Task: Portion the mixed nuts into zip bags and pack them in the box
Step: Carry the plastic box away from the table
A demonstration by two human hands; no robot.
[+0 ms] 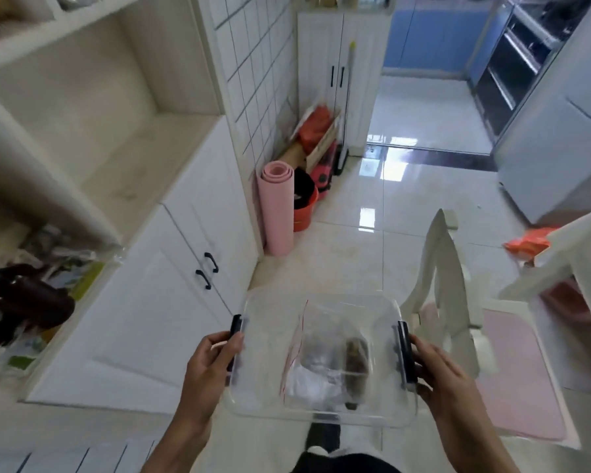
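I carry a clear plastic box (267, 397) with black side clips in front of me, above the tiled floor. My left hand (212, 363) grips its left side at the black clip. My right hand (440, 373) grips the right side at the other clip. Inside the box lies a clear zip bag (325, 356) with red seal lines, and brown mixed nuts (355, 358) are bunched at its right side. Something white shows under or within the bag.
White cabinets (171, 302) with black handles run along the left. A rolled pink mat (276, 206) and an orange bucket (304, 213) stand by the tiled wall. A white chair (440, 278) with a pink cushion and a table edge (574, 254) are at the right.
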